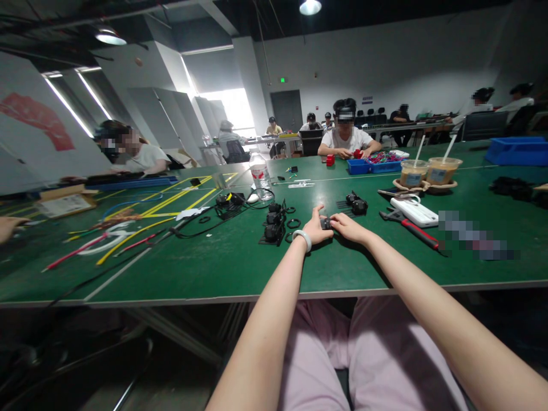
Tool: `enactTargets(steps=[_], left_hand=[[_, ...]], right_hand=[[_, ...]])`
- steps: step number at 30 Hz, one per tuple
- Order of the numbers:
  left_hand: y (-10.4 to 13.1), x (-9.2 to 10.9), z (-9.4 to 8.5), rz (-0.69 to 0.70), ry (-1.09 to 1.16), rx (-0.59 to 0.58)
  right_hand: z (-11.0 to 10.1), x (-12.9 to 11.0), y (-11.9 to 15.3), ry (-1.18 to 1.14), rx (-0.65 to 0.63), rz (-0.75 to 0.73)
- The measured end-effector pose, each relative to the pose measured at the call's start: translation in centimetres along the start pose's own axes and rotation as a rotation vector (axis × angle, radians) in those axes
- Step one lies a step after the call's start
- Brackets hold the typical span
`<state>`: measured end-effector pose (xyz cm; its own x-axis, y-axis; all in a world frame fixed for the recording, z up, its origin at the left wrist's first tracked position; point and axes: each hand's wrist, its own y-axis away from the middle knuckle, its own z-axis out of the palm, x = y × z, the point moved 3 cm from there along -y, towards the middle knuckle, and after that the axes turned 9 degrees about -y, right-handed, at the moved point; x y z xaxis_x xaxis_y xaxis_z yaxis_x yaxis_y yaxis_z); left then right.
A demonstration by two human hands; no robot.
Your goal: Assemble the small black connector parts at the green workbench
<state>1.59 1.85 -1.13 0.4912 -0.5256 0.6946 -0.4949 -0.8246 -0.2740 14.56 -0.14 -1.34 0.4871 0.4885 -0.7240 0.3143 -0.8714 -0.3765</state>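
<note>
Across the middle of the frame, a green table (226,274) was strewn with parts. At upper right, small coloured pieces (385,158) were held in a blue tray (385,169), and pale-brown drinks in two cups (443,173). At centre, the left hand (315,230) and right hand (349,229) were held close, fingertips closed on a small black part (326,224), best steadied by one hand, worked lightly by the other, and kept low.

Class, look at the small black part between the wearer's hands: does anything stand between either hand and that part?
Nothing visible does. The left hand and right hand both have fingers at the small black part. The nearby black rings lie left of it, and a black cluster sits beyond the right hand.
</note>
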Motion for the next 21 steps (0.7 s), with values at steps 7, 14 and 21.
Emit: enactTargets(steps=[7, 14, 21], left_hand=[[0.1, 0.1, -0.1, 0.011, -0.016, 0.007], [0.2, 0.2, -0.1, -0.008, -0.025, -0.002], [0.0, -0.1, 0.1, 0.031, -0.02, -0.014]], right_hand=[[0.0, 0.7, -0.1, -0.102, 0.013, 0.018], [-0.2, 0.4, 0.3, -0.316, 0.042, 0.086], [-0.2, -0.7, 0.9, -0.398, 0.001, 0.102]])
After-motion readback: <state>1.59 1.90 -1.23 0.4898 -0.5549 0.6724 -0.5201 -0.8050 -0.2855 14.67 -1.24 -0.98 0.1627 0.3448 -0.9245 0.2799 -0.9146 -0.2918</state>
